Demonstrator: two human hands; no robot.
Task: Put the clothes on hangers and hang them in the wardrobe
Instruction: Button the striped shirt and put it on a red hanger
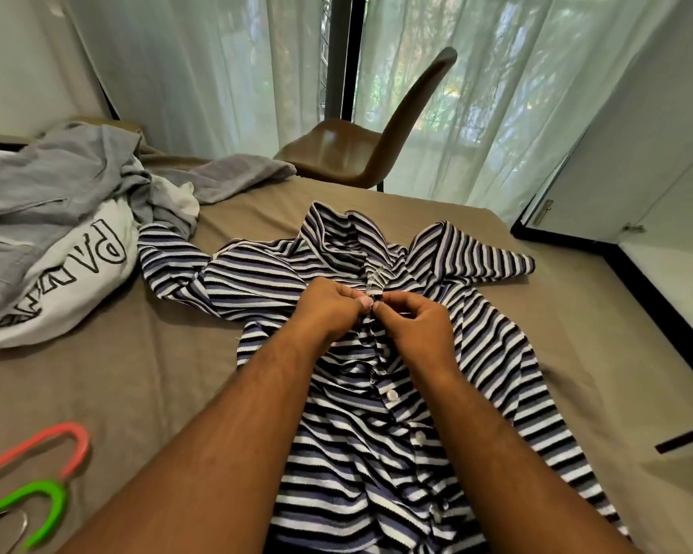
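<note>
Pinching the placket just below the collar, the left hand (329, 309) and right hand (413, 325) meet fingertip to fingertip, each with thumb and fingers closed on the shirt (361, 453). This striped shirt lies front-up on the bed (157, 373), right of the middle. Its long axis runs near to far, with the collar at the far end and the body under the forearms. White buttons follow that line below the hands. One sleeve spreads left toward the clothes pile (49, 201) and its tip touches the pile. The other sleeve reaches right, close to the bed's right edge, where the white wardrobe (637, 153) stands just beyond. Bare sheet lies left of the shirt, between it and the pink hanger (57, 439) and green hanger (45, 497) at the near left. More bare sheet lies past the collar up to the far edge, with a chair (349, 153) behind.
</note>
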